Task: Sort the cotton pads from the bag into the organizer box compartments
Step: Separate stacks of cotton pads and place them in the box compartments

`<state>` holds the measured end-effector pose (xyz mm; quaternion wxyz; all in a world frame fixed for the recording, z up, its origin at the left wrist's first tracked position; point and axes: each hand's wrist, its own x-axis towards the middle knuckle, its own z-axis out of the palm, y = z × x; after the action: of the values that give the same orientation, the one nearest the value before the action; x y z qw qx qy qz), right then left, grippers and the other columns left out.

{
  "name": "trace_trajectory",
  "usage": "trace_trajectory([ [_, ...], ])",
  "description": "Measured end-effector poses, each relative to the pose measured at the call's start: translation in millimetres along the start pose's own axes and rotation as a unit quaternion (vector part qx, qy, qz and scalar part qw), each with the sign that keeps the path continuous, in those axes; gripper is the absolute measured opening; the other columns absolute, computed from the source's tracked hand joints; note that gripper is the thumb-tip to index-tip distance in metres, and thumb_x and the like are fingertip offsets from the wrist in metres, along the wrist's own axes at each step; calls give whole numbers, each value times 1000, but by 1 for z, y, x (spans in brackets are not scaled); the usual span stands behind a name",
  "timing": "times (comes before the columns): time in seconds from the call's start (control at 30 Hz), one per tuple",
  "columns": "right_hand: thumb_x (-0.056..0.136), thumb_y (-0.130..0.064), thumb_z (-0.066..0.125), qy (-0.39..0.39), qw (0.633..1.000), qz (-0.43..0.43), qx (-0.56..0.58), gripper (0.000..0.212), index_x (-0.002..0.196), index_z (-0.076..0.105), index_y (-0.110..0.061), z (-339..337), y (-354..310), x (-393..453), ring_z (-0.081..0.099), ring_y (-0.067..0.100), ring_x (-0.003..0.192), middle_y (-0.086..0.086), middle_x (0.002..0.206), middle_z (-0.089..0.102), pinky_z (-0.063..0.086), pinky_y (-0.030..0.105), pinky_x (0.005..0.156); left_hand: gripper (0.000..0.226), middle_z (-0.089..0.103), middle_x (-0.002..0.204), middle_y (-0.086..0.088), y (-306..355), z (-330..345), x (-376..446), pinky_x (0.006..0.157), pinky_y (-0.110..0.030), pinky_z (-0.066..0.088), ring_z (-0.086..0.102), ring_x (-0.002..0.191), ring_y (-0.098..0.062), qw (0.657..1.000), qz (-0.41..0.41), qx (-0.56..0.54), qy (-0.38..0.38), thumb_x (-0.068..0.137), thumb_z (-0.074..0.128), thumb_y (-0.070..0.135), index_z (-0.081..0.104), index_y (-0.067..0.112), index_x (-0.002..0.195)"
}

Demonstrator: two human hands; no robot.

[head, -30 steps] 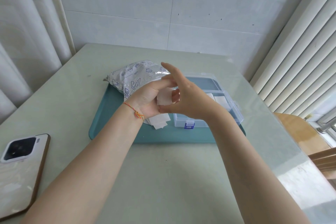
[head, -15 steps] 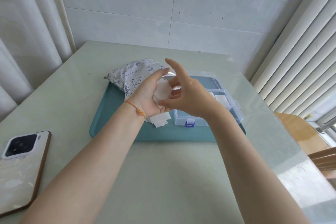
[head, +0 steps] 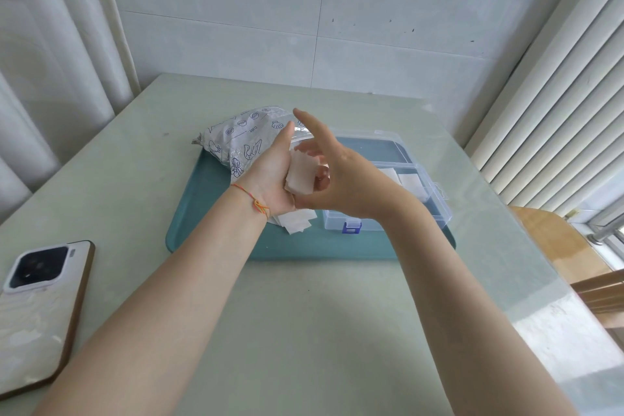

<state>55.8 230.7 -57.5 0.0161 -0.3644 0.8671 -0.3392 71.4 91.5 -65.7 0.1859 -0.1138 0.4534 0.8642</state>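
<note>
White cotton pads (head: 301,176), a small stack of squares, sit between a person's two raised hands above a teal tray (head: 216,230). The left hand (head: 271,179) cups the stack from the left, thumb extended upward along its edge and the palm behind it, with the fingers hidden behind the pads. The right hand (head: 341,179) meets the stack from the right: its index finger points up and away, straight, while the lower fingers curl in to pinch the pads' right edge. Both hands hover clear of the tray, just left of the organizer box (head: 415,192), a clear plastic case with a blue latch at its near side and its lid open toward the wall. More white pads lie inside the box's right-hand compartments (head: 410,181), partly hidden by the right wrist. A few loose pads (head: 299,221) rest on the tray directly under the left wrist, which wears a thin orange string bracelet (head: 256,201). Behind the hands, at the tray's far left corner, lies the bag (head: 241,142), crinkled plastic printed with blue drawings. A phone (head: 37,311) lies camera-up at the near left of the pale green table (head: 304,331), well apart from the tray.
</note>
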Motion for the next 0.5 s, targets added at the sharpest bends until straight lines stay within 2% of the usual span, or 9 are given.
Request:
trace_trajectory([
  [0.07, 76, -25, 81, 7, 1000, -1, 20, 105, 152, 10, -45, 1, 0, 1, 64, 29, 85, -2, 114, 57, 55, 45, 83, 75, 65, 70, 1, 0, 1, -2, 68, -29, 49, 63, 64, -16, 1000, -7, 9, -1, 97, 25, 67, 73, 20, 65],
  [0.13, 75, -26, 80, 13, 999, -9, 32, 105, 151, 11, -46, 0, 1, 2, 64, 30, 86, -1, 114, 57, 57, 46, 82, 77, 68, 66, -2, -1, 1, -1, 62, -25, 53, 67, 58, -17, 1000, -8, -4, -8, 99, 24, 65, 74, 19, 60],
  [0.27, 72, -30, 83, 3, 1000, -5, -2, 111, 154, 9, -42, 1, -1, 0, 54, 14, 107, -3, 127, 49, 53, 41, 90, 53, 61, 66, 0, -1, 1, 0, 56, -20, 52, 65, 59, -18, 1000, 6, -17, 19, 100, 31, 61, 54, 21, 74],
  [0.4, 75, -29, 73, 0, 1000, -6, -27, 101, 152, 9, -45, 5, -1, 1, 60, 26, 91, -4, 117, 56, 53, 45, 88, 55, 68, 65, 0, 0, 0, 0, 54, -19, 53, 69, 58, -15, 1000, -6, 13, 28, 99, 29, 62, 61, 21, 82],
  [0.5, 74, -25, 68, 4, 999, -17, -47, 100, 152, 9, -45, 5, -1, 2, 59, 26, 93, -4, 122, 58, 52, 47, 90, 49, 68, 64, 1, 0, -1, 1, 54, -20, 53, 69, 58, -15, 999, -6, 12, 33, 100, 30, 61, 59, 24, 85],
])
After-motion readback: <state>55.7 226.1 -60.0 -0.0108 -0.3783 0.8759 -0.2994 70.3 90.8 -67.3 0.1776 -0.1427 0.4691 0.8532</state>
